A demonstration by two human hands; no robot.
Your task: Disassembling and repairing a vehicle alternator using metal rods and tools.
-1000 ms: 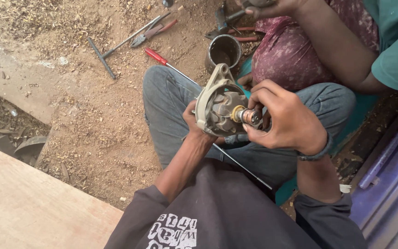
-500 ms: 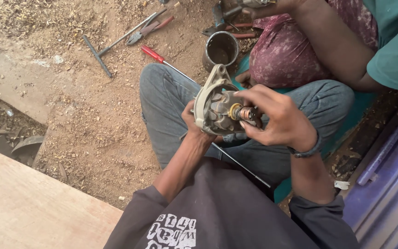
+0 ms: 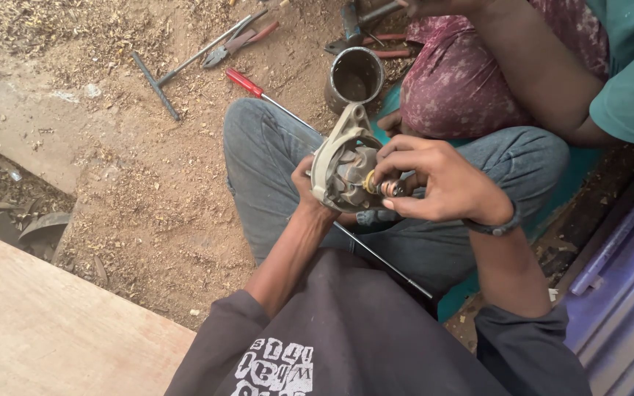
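I hold a round grey metal motor housing (image 3: 343,172) with a mounting lug over my lap. My left hand (image 3: 308,192) grips it from underneath and behind, mostly hidden by the part. My right hand (image 3: 438,183) pinches a small brass and copper shaft end (image 3: 384,185) that sticks out of the housing's side. A long thin rod with a red handle (image 3: 246,81) runs under my hands and across my jeans.
A dark metal cup (image 3: 355,75) stands on the dirt past my knee. A T-handle wrench (image 3: 157,83) and pliers (image 3: 247,37) lie on sawdust-covered ground. Another person (image 3: 544,73) sits at the upper right. A wooden board (image 3: 45,330) is at lower left.
My hands and the housing stay together in nearly the same pose; the view has shifted slightly, and my right fingers have adjusted on the shaft end.
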